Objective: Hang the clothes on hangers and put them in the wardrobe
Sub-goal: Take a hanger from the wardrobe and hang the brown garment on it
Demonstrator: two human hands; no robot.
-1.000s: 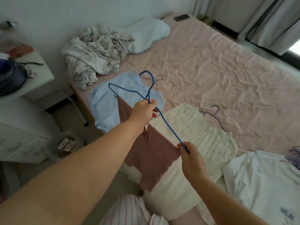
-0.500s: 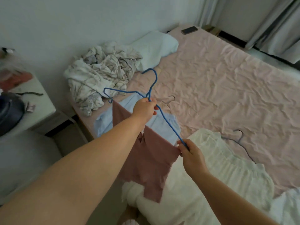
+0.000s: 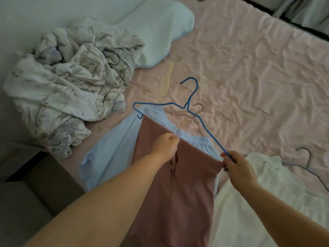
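Having left the blue hanger (image 3: 187, 106), the left hand (image 3: 166, 147) now pinches the pink garment (image 3: 178, 184) at 6 o'clock (threading underway); the right hand (image 3: 235, 163) grips the hanger's end.

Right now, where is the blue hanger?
In the head view, the blue hanger is held up mid-frame above the bed, its right end gripped by the right hand, with the mauve garment draped from it.

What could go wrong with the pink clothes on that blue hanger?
The pink garment seems to sit over only the lower bar of the blue hanger, so it might slide off if the hanger tips further. The right hand pinches just one end of the hanger, so it could swing. The left hand is bunching the cloth near its top edge; pulling could drag it off the bar.
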